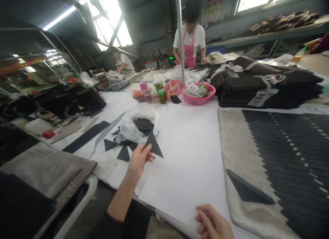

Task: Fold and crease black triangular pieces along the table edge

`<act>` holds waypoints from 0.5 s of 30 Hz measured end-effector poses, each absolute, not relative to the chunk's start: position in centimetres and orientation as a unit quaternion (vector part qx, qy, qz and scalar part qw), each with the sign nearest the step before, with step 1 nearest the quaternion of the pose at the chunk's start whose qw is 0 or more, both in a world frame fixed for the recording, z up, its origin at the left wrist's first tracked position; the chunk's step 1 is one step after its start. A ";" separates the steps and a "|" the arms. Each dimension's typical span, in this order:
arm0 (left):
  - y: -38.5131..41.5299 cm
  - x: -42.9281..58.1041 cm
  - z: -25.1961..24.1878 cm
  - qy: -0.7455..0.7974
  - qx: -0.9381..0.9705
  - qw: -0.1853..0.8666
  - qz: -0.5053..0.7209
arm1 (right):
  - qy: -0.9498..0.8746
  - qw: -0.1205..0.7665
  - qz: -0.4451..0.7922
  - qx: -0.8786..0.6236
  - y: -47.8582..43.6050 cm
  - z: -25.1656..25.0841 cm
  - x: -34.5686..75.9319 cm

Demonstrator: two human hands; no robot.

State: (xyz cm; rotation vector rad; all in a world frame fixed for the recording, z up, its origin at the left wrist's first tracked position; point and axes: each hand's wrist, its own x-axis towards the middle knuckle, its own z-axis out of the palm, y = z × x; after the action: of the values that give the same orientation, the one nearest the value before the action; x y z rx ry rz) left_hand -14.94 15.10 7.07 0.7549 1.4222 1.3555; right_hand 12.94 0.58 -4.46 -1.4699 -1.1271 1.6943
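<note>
Head camera view: over a white-covered counter point(190, 143), the person's left hand point(140, 159) pinches a flat black triangular piece point(155, 146) between thumb and fingers, beside a crumpled clear plastic bag point(125, 124). The right hand point(214, 222) sits near the counter's front edge, half-curled, nothing showing in it.

Because the grip takes only a corner, the piece could perhaps slip or twist. A tug at the flimsy bag might spill the black scraps point(144, 125) inside, and overlapping pieces could come up together.

Counted: one piece in the left hand; several loose black pieces point(123, 154) around the bag, too overlapped to number; one long dark triangle point(249, 189) on a pale grey sheet point(235, 139) at right, beside dark saw-toothed layers point(288, 146); one bag; one round pink basin point(196, 102); one angular pink basket point(174, 87); two other people point(189, 48) behind.
</note>
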 end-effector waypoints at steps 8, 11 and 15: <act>19.7 -18.1 6.9 0.619 0.285 0.441 0.584 | -0.446 0.357 0.596 -0.564 -0.5 -2.3 13.5; 14.4 -14.7 3.5 0.619 0.335 0.454 0.546 | -0.516 0.366 0.462 -0.622 0.7 -0.7 16.6; 8.0 -10.8 0.0 0.639 0.512 0.421 0.391 | -0.591 0.298 0.150 -0.735 4.0 0.9 21.9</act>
State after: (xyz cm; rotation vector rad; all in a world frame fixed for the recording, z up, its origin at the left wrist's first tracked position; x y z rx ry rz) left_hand -10.76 7.97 -0.01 1.2817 1.6006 0.9791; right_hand 21.94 4.04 0.88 -1.9529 -1.5700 0.3990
